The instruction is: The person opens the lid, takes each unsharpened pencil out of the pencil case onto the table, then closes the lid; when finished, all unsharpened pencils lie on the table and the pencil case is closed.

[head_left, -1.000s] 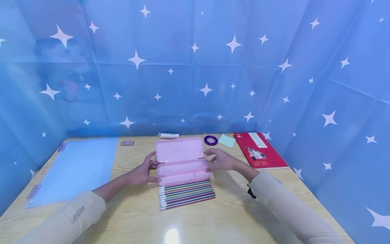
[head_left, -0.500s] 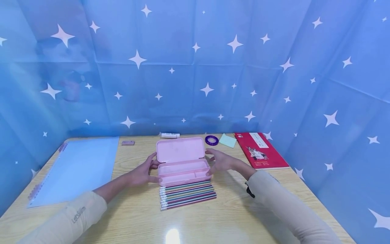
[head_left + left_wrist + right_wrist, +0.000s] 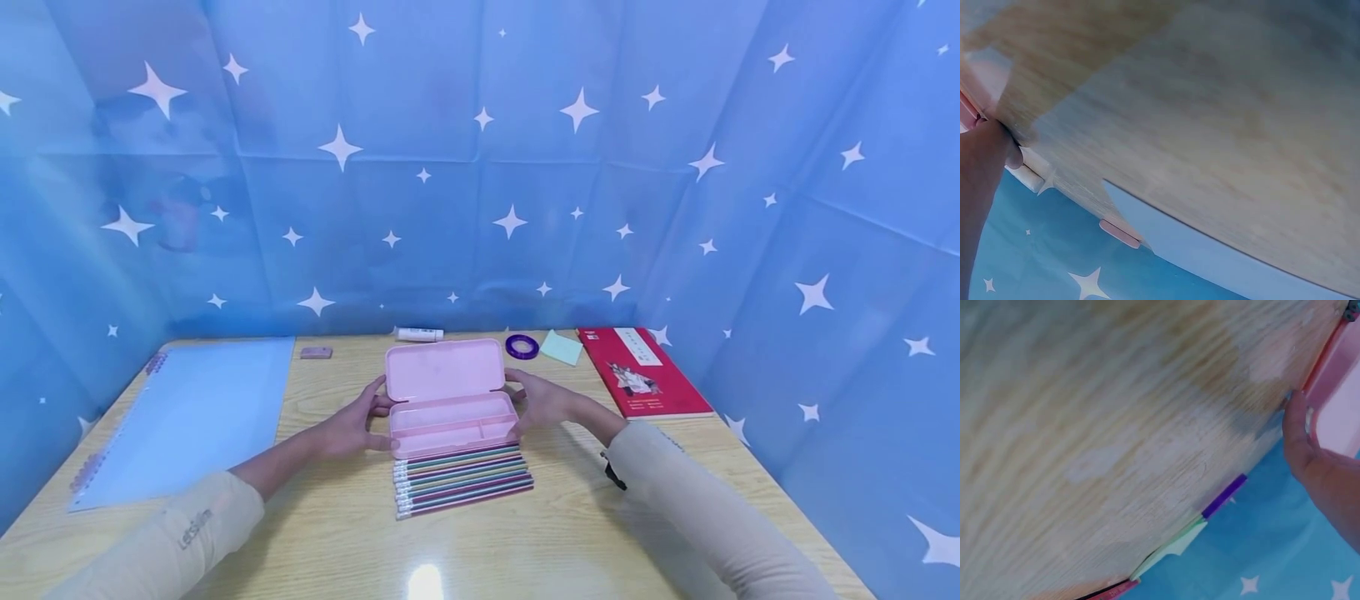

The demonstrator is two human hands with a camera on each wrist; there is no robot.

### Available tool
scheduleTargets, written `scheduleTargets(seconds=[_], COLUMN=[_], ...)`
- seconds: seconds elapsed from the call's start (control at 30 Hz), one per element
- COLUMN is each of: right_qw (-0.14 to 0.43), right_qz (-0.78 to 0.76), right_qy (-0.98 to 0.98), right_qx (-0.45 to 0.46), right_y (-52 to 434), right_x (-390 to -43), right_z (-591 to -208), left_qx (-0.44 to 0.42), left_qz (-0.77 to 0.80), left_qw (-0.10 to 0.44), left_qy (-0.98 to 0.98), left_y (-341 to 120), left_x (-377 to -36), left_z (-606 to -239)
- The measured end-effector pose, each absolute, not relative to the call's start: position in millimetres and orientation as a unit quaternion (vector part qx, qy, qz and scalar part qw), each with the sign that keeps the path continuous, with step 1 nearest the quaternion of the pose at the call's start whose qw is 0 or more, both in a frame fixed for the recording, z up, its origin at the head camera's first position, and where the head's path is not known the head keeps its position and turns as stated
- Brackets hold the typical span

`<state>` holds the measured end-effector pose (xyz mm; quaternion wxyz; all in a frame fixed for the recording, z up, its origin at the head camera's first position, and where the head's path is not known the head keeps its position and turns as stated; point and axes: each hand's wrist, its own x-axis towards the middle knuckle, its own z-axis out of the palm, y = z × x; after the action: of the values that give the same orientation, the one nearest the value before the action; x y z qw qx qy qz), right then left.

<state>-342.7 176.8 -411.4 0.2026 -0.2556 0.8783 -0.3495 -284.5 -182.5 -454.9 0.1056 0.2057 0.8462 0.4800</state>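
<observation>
A pink pencil case [image 3: 442, 367] stands with its lid raised, its divided compartments facing up, in the middle of the head view. My left hand [image 3: 351, 423] holds its left end, thumb at the front corner and fingers by the hinge. At the opposite end my right hand [image 3: 546, 398] grips the case between thumb and fingers. The right wrist view shows a finger [image 3: 1297, 425] against the pink side wall. Just in front of the case lies a row of several striped pencils [image 3: 463, 482], their eraser ends to the left.
Behind the case are a white tube [image 3: 418, 334], a purple tape roll [image 3: 522, 347] and pale green sticky notes [image 3: 561, 347]. A pink eraser [image 3: 316, 352] and a light blue sheet [image 3: 195, 417] lie left, a red booklet [image 3: 645, 375] right. A starry blue curtain [image 3: 450, 208] bounds the table.
The fingers of my right hand have drawn slightly closer to the case's right end. My left hand, the case and the pencils look unchanged apart from a small view shift.
</observation>
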Motion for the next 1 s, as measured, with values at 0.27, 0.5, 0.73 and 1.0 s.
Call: scheduleTargets(seconds=[0.27, 0.5, 0.73, 1.0], right_qw=[0.196, 0.187, 0.166, 0.134], right_qz=[-0.371, -0.382, -0.377, -0.356], right_qy=[0.870, 0.868, 0.873, 0.896], right_qx=[-0.260, -0.256, -0.259, -0.229], right_y=[176.8, 179.4, 179.6, 181.8], right_x=[-342.1, -341.6, -341.7, -338.3], right_z=[-414.6, -416.9, -417.9, -419.2], left_qx=[0.201, 0.202, 0.213, 0.245], left_qz=[0.484, 0.494, 0.499, 0.488], left_qw=[0.109, 0.108, 0.099, 0.093], left_qy=[0.845, 0.838, 0.834, 0.833], left_y=[-182.6, -183.5, -183.8, -182.1], left_x=[-282.9, -284.7, -283.6, -282.0], left_z=[-452.2, -457.7, -457.5, -456.2])
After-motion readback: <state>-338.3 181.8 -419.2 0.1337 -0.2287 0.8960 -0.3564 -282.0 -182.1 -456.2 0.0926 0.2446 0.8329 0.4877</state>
